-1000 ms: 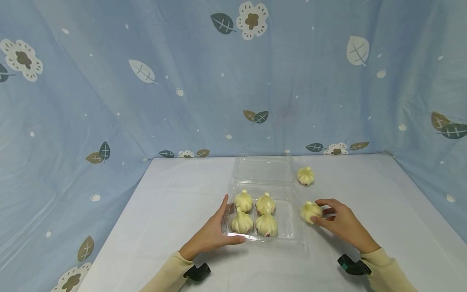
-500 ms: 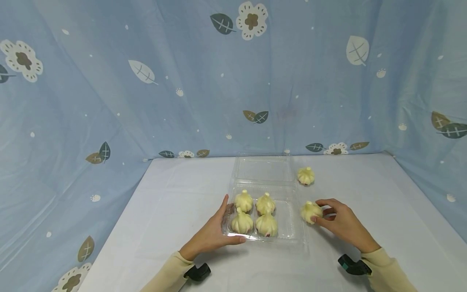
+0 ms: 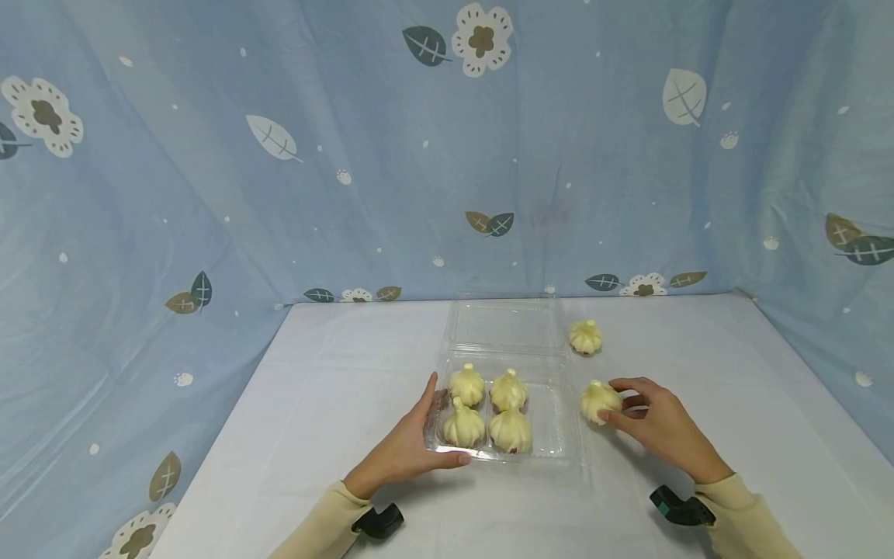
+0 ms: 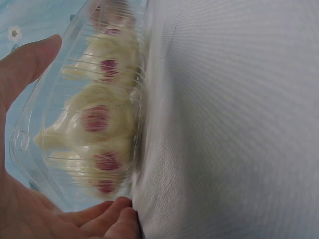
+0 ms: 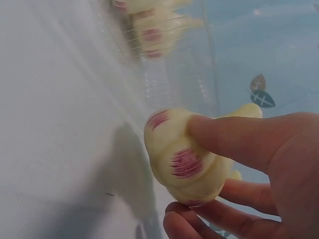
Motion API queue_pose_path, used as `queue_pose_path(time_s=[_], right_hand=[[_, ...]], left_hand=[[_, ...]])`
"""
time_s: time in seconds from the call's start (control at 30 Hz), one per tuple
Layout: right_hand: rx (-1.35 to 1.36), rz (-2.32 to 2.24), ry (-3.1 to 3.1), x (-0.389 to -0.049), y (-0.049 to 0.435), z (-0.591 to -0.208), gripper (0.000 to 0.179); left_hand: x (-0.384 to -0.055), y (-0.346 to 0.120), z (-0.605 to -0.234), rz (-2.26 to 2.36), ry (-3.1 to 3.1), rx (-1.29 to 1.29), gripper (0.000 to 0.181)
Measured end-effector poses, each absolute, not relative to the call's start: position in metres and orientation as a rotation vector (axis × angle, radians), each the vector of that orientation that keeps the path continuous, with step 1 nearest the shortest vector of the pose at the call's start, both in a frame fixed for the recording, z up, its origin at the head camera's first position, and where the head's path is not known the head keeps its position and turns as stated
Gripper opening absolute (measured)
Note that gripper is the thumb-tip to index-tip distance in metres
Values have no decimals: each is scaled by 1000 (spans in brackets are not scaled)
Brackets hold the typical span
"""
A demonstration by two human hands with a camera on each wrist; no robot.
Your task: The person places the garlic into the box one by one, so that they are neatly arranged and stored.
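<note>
My right hand point(image 3: 663, 427) pinches a garlic bulb point(image 3: 598, 401) between thumb and fingers, just right of the clear plastic clamshell container point(image 3: 548, 415). In the right wrist view the held garlic bulb point(image 5: 174, 149) shows purple streaks, and its shadow falls on the cloth apart from it. At the container's near left corner my left hand point(image 3: 401, 454) grips, its thumb along the front side and fingers along the left. Several garlic bulbs point(image 3: 464, 426) sit in the container's left and middle part, and its right part holds none. In the left wrist view they show through the container wall point(image 4: 30, 144).
The container's lid point(image 3: 503, 322) lies open toward the back of the white-covered table point(image 3: 335, 357). Another garlic bulb point(image 3: 585, 338) rests at the back right, beside the lid. A blue patterned curtain point(image 3: 391, 194) hangs behind and at both sides.
My right hand and its garlic bulb have shifted slightly to the right and upward in the head view within the last half second. The left hand and container have stayed put.
</note>
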State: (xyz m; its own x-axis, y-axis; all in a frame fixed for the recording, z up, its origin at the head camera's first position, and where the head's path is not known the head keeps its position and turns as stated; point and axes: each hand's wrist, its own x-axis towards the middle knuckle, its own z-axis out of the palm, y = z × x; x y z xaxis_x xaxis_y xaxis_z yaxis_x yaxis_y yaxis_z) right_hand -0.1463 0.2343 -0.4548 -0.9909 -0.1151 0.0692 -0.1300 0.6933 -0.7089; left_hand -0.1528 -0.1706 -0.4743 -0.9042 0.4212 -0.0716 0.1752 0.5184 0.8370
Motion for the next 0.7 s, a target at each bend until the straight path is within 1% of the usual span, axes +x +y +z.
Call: queue_pose_path(time_s=[0.7], right_hand=[[190, 1229, -2785, -146, 244, -440, 57]], left_hand=[[-152, -170, -473, 1338, 2491, 502, 136]])
